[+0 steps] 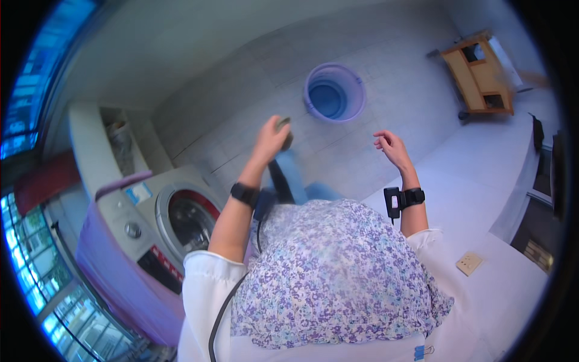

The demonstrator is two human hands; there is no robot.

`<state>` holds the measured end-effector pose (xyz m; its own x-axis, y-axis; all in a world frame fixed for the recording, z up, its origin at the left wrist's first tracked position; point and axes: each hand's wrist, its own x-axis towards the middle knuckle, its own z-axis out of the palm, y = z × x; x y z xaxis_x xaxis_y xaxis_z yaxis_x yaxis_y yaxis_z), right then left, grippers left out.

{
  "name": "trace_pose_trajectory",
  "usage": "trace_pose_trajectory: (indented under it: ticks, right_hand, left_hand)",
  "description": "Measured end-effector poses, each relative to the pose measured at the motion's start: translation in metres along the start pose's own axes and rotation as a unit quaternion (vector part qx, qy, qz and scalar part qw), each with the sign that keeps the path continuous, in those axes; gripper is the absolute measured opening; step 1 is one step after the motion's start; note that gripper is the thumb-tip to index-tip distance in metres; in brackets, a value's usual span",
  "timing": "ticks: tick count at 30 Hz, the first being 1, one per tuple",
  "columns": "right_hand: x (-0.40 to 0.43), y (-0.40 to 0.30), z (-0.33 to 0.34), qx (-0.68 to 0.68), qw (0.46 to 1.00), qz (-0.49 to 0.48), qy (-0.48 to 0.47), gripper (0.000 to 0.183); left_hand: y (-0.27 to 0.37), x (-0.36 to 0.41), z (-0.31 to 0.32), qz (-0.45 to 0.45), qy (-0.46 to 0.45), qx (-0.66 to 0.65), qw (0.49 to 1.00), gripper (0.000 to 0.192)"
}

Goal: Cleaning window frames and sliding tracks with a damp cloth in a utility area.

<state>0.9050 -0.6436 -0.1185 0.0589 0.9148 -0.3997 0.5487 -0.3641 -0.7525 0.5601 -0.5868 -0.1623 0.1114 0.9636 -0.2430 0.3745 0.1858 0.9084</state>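
Note:
My left hand is raised above the tiled floor, its fingers closed around a small khaki-brown item that is mostly hidden by the hand; I cannot tell what it is. A black strip shows just below that hand, beside blurred light-blue cloth. On the other side, my right hand hangs in the air with loosely curled fingers and nothing in it. Beyond and between both hands stands a lilac plastic bucket, upright on the floor; its bottom looks dark blue. Neither hand touches it.
At left stands a front-loading washing machine, its round door shut, with a purple cover over it. A white cabinet adjoins it. A wheeled wooden cart is at far right. A socket plate sits on the right wall.

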Motion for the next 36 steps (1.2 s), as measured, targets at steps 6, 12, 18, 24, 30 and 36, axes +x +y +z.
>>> trace_pose_trajectory:
  ticks: [6, 12, 18, 24, 30, 36]
  right_hand:
    - [0.001, 0.013, -0.048, 0.024, 0.992, 0.081, 0.088, 0.021]
    - [0.02, 0.038, -0.003, 0.073, 0.988, 0.129, 0.043, 0.021]
    - [0.088, 0.053, -0.007, 0.145, 0.982, 0.117, 0.027, 0.02]
    - [0.134, 0.076, 0.015, 0.349, 0.928, 0.13, -0.014, 0.019]
    - [0.179, 0.073, 0.087, 0.435, 0.896, 0.085, 0.014, 0.018]
    - [0.193, 0.111, 0.124, 0.351, 0.928, 0.054, 0.113, 0.015]
  left_hand:
    - [0.006, 0.153, 0.091, 0.017, -0.121, 0.098, 0.988, 0.031]
    - [-0.106, 0.177, 0.115, -0.071, -0.292, 0.204, 0.932, 0.033]
    - [-0.127, 0.139, 0.127, -0.148, -0.2, 0.214, 0.945, 0.029]
    - [-0.132, 0.134, 0.184, -0.141, -0.286, 0.242, 0.916, 0.019]
    - [-0.223, 0.208, 0.243, -0.066, -0.302, 0.376, 0.874, 0.037]
    - [-0.299, 0.247, 0.324, -0.027, -0.175, 0.448, 0.876, 0.056]
